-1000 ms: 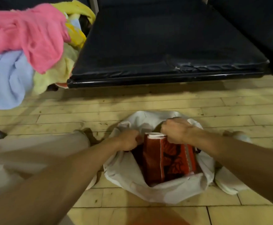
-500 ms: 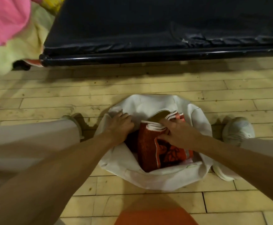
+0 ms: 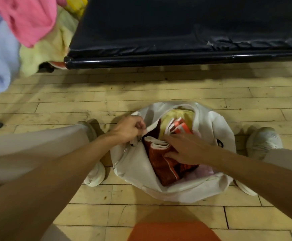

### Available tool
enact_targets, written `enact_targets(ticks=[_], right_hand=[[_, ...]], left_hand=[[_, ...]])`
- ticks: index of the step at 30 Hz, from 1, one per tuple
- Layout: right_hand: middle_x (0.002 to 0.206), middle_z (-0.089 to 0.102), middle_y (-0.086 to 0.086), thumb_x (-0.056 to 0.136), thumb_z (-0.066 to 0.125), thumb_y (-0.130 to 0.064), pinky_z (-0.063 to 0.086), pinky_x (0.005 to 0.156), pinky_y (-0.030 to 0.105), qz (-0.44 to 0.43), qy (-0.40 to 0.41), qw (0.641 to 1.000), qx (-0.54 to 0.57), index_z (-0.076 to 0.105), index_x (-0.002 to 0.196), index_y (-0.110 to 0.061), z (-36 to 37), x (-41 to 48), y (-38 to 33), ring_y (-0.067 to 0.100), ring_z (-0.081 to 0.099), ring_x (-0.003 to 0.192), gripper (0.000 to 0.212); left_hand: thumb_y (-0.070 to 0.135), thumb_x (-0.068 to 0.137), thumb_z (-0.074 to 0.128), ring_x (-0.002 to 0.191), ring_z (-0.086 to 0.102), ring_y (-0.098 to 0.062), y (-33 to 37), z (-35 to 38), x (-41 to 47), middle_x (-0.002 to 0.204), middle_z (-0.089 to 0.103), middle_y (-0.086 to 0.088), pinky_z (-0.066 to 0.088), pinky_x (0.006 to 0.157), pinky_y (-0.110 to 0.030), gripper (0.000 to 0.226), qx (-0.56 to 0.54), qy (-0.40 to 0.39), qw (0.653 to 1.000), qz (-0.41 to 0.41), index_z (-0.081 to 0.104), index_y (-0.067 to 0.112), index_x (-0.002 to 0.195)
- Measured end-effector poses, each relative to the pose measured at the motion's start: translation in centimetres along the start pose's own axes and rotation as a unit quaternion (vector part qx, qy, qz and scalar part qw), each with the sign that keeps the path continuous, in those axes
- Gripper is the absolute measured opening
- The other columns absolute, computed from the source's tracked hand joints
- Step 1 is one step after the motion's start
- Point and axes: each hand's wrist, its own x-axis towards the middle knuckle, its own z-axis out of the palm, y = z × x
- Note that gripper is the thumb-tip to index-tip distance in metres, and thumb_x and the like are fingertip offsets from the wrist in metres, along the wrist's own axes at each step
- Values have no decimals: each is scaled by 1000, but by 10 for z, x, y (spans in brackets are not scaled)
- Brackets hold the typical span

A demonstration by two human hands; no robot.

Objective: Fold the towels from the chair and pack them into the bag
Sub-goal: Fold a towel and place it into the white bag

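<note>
The folded red towel [image 3: 161,164] sits inside the white bag [image 3: 134,173] on the wooden floor [image 3: 89,94], the right hand [image 3: 187,148] pressing it with straight fingers, the left hand [image 3: 129,131] pinching the bag's rim, loose towels [image 3: 28,23] heaped far left.

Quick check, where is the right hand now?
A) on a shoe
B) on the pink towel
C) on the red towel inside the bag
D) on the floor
C: the right hand lies flat on the red towel in the white bag, whose rim the left hand grips.
</note>
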Motion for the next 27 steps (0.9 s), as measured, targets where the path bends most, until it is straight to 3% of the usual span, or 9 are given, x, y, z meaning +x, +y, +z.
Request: enact_targets(ticks=[4, 7, 10, 12, 14, 17, 19, 22, 27], right_hand=[[102, 66, 4, 87, 57, -30, 47, 80, 35, -5, -14, 999, 44, 49, 119, -17, 9, 22, -15, 24, 61, 91, 35], [104, 66, 9, 89, 56, -24, 50, 76, 37, 3, -37, 998, 59, 46, 129, -15, 15, 37, -22, 26, 62, 86, 42], [123, 59, 11, 87, 61, -26, 47, 90, 38, -17, -60, 995, 78, 35, 140, -17, 9, 37, -23, 28, 58, 105, 60], [131, 52, 7, 85, 63, -28, 35, 104, 37, -42, -35, 998, 29, 30, 142, -18, 1, 25, -15, 25, 48, 121, 68], [128, 54, -1, 85, 63, -34, 34, 105, 38, -102, -20, 994, -38, 42, 134, -25, 1, 9, -6, 21, 47, 119, 54], [134, 53, -4, 86, 48, -42, 30, 107, 57, -175, -107, 975, -89, 59, 125, -33, 18, -6, 7, 26, 45, 126, 41], [148, 43, -4, 87, 37, -49, 19, 111, 64, -183, -150, 964, -118, 55, 133, -36, 36, -6, 12, 29, 32, 141, 50], [160, 20, -8, 90, 43, -52, -4, 114, 63, -185, -171, 959, -129, 40, 143, -39, 57, 3, 4, 23, 2, 150, 55], [159, 24, -4, 90, 59, -34, 7, 118, 58, -221, -210, 945, -115, 42, 143, -31, 66, 26, -4, 23, 2, 150, 56]], left_hand=[[17, 78, 77, 82, 62, -8, 7, -19, -7, 80, 67, 13, 49, 77, -27, 20, 12, -53, 999, -7, 65, 32, 69], [12, 80, 75, 78, 60, -10, 14, -34, -14, 83, 68, 3, 50, 75, -31, 19, 17, -118, 993, 0, 64, 26, 72], [10, 81, 74, 73, 59, -10, 16, -43, -18, 81, 67, -1, 49, 70, -32, 18, 29, -134, 991, 7, 64, 22, 73], [9, 81, 73, 68, 57, -7, 16, -43, -18, 75, 65, 3, 45, 65, -25, 18, 26, -124, 992, 11, 63, 21, 74], [6, 82, 72, 66, 55, -5, 19, -40, -19, 72, 63, 5, 44, 64, -21, 19, 21, -118, 993, 15, 62, 20, 74], [8, 83, 71, 64, 56, -5, 23, -37, -19, 69, 63, 6, 45, 64, -22, 19, 28, -128, 991, 13, 62, 21, 74], [10, 82, 72, 66, 59, -7, 23, -37, -18, 68, 64, 8, 48, 67, -27, 19, 25, -132, 991, 9, 62, 23, 74], [12, 83, 72, 68, 60, -7, 28, -38, -20, 69, 64, 9, 46, 68, -28, 19, 13, -146, 989, 3, 62, 25, 74], [11, 85, 69, 75, 58, -8, 32, -35, -25, 78, 63, 6, 46, 71, -25, 18, 23, -126, 992, 1, 60, 24, 76]])
